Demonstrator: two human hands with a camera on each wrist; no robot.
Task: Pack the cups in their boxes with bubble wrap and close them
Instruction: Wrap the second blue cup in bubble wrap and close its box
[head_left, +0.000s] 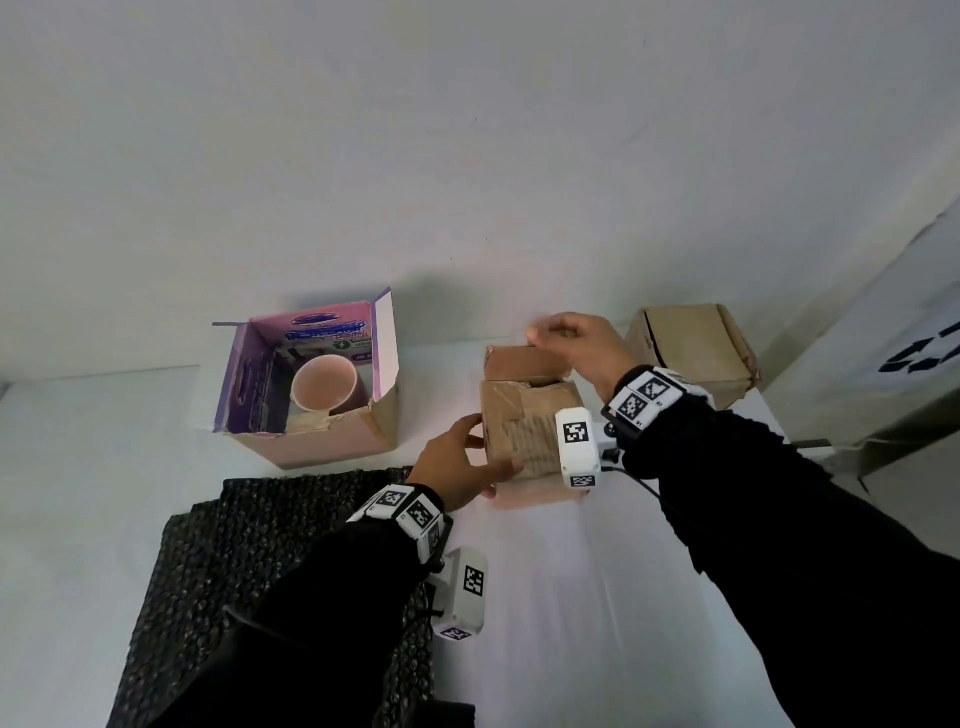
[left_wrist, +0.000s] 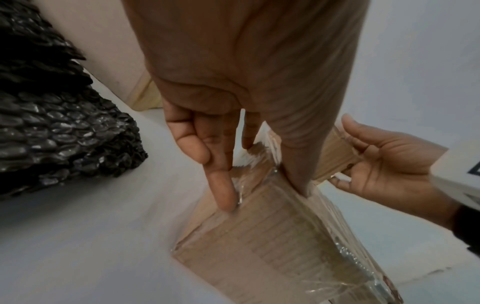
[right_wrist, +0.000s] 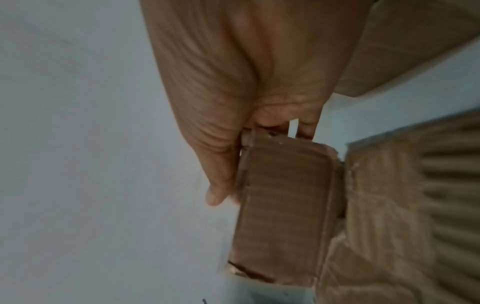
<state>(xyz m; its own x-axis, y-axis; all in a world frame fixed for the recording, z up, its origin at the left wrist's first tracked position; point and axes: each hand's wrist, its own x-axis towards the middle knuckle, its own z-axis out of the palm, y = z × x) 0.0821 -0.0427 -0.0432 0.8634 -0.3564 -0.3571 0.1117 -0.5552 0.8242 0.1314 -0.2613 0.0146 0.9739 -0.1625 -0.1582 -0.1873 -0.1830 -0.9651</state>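
A white table (head_left: 597, 597) against a plain white wall (head_left: 467, 130) carries black bubble wrap (head_left: 249, 540) near left and a pink cup (head_left: 324, 389) in the open purple-lined box (head_left: 311, 441), its print blurred. The left hand (head_left: 457, 467) presses straight fingers on the taped brown box (head_left: 524, 431); the right hand (head_left: 576, 348) pinches its far flap (head_left: 524, 364). A closed box (head_left: 691, 348) sits far right.

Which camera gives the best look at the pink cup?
The head view. It shows the pink cup whole, standing mouth up inside the open purple-lined box, unwrapped. The left wrist view shows only the left hand on the taped brown box and the right wrist view a cardboard flap; neither shows the cup.
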